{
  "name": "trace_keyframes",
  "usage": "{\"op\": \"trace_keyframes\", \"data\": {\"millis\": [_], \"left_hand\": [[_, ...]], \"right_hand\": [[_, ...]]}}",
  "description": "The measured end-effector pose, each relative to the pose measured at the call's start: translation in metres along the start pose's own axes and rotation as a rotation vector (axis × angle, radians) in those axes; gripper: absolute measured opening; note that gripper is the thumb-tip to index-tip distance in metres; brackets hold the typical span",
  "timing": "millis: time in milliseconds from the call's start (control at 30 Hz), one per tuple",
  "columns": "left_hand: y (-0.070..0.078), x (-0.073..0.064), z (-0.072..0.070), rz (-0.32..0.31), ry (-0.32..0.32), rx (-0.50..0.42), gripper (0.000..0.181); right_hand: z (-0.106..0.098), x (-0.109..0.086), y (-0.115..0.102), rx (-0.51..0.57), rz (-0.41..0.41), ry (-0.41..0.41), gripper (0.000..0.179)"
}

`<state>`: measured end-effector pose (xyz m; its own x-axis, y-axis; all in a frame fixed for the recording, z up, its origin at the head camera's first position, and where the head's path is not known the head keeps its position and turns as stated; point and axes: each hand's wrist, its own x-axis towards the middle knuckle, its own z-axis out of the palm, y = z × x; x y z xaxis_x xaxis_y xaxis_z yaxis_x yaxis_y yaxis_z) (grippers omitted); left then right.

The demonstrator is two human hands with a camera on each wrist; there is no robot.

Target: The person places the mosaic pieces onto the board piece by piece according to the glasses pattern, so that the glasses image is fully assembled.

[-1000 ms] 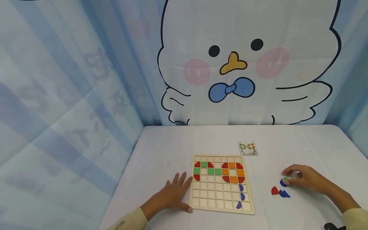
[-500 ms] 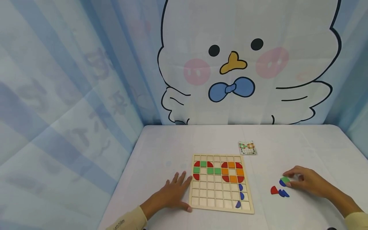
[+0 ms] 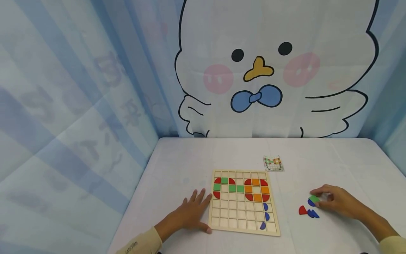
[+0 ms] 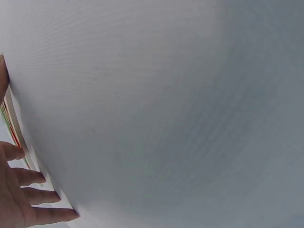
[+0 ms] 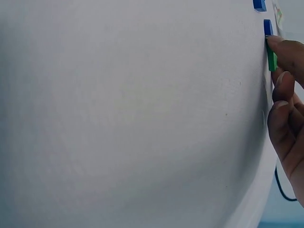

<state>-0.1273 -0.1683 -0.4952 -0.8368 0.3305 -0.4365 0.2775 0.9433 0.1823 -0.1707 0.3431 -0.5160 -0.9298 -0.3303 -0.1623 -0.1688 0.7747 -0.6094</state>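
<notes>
My right hand (image 3: pixel 340 201) pinches a green tile (image 3: pixel 314 198) between thumb and fingers, right beside a blue rounded tile (image 3: pixel 311 203) on the white table. In the right wrist view the thumb lies at one end of the green tile (image 5: pixel 271 59), by the blue tile (image 5: pixel 268 27). At the left edge of a wooden grid board (image 3: pixel 223 227) my left hand (image 3: pixel 191 211) rests with fingers spread, the thumb near the lower left corner. Red, green and orange tiles fill some upper cells. Several blue tiles (image 3: pixel 267 216) sit down the board's right side.
Left of and below the right hand lie a red tile (image 3: pixel 302 210) and blue tiles (image 3: pixel 313 213). A small pattern card (image 3: pixel 273 163) lies behind the board's upper right corner. A printed curtain (image 3: pixel 253 120) hangs behind the table's far edge.
The right fingers have shifted slightly around the green tile, and more of it shows beside the blue one. The right hand moved a little nearer the table's front; the left hand stayed still.
</notes>
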Motion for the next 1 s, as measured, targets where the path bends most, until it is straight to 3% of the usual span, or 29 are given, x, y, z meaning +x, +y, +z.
{"op": "trace_keyframes", "data": {"millis": [467,633,1000], "left_hand": [[0.0,0.001,0.0,0.004,0.014,0.003,0.116],[-0.003,0.002,0.003,0.013,0.018,0.007,0.116],[-0.004,0.003,0.004,0.017,0.021,0.006,0.117]], "right_hand": [[0.001,0.001,-0.002,0.083,0.031,-0.014,0.036],[0.004,0.005,-0.006,0.087,-0.004,-0.014,0.031],[0.006,0.027,-0.038,0.161,0.017,-0.008,0.036]]}}
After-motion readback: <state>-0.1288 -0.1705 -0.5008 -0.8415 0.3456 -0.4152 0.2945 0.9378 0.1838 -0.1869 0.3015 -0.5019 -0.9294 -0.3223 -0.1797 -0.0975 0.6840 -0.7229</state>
